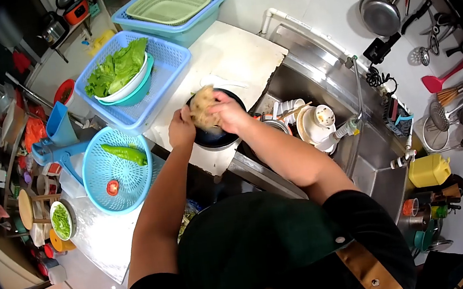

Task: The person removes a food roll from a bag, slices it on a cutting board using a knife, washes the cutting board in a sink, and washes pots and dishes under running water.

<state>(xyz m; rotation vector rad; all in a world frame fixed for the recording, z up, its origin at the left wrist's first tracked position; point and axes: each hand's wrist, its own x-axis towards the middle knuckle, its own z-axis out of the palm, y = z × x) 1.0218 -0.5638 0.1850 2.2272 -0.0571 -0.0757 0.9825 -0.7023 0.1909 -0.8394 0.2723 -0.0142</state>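
Observation:
A round dark pan (pixel 215 141) sits on the white counter in front of me. Over it is a tan, mottled, soft-looking piece (pixel 203 108), blurred by motion, so its kind is unclear. My right hand (pixel 229 113) grips this piece from the right, fingers curled on its side. At the pan's left rim my left hand (pixel 181 127) is closed; whether its fingers hold the rim or the tan piece is hidden. Behind the pan lies a white utensil (pixel 224 82), perhaps a spoon.
Left stands a blue colander (pixel 93 187) with a green pepper (pixel 124 153) and a cut tomato (pixel 112 187). Leafy greens (pixel 118 70) fill a bowl inside a blue basket (pixel 172 59). Stacked dishes (pixel 305 126) stand in the steel sink (pixel 381 166) at right. Utensils hang on the wall.

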